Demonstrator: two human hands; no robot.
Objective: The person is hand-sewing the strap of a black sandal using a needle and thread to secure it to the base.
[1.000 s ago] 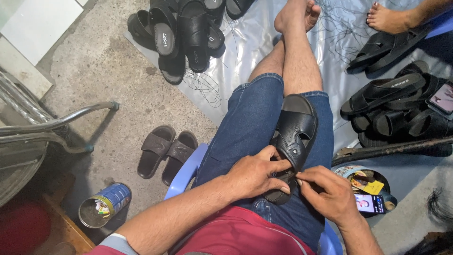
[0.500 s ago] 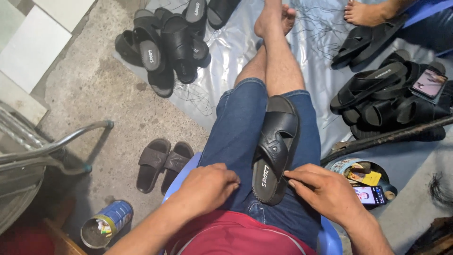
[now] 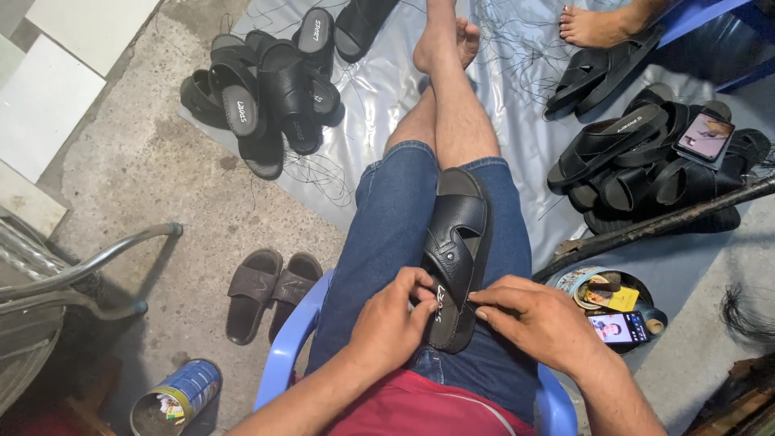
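Left hand (image 3: 395,319) curled, fingers pinching heel edge of black sandal (image 3: 456,254) on lap; right hand (image 3: 537,323) fingertips pressed together at its opposite edge.

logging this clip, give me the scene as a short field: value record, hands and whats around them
left hand: left hand pinches the heel edge of the black sandal
right hand: right hand fingertips on the sandal's heel end
sandal: lies along the lap on denim shorts
seat: blue plastic chair
floor left: brown slides, open tin can
floor right: pile of black sandals with a phone on top
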